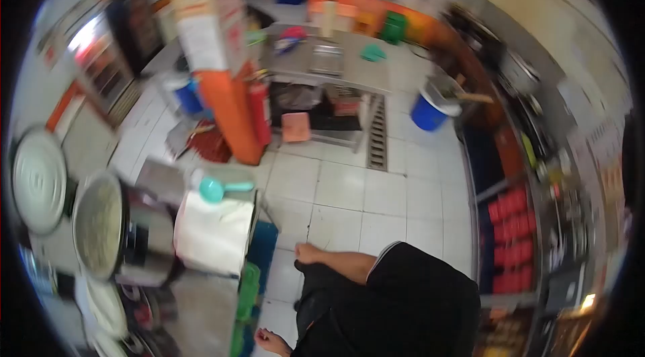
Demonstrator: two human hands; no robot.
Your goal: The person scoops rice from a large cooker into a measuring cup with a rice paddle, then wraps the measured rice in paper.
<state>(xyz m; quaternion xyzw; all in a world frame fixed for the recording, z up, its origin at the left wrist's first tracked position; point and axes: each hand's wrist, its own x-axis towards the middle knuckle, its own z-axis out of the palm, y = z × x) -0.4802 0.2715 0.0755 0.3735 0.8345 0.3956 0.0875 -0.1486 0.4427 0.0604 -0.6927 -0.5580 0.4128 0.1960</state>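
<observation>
Looking down, the head view shows a white tiled floor (342, 189) in a kitchen. Two hands hang bare: the left hand (271, 341) looks loosely curled, the right hand (308, 253) too blurry to tell. One round shiny metal pot (114, 229) stands nearby, beside one teal scoop (215, 189).

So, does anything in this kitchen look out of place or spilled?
Nothing is clearly spilled. One oddity: a teal scoop lies loose on top of a foil-covered box beside the large pot. The picture is blurred, so small messes could be missed.

Steel pot (127, 232) – shiny metal; floor tiles (349, 189) glossy, scoop (213, 189) plastic.
</observation>
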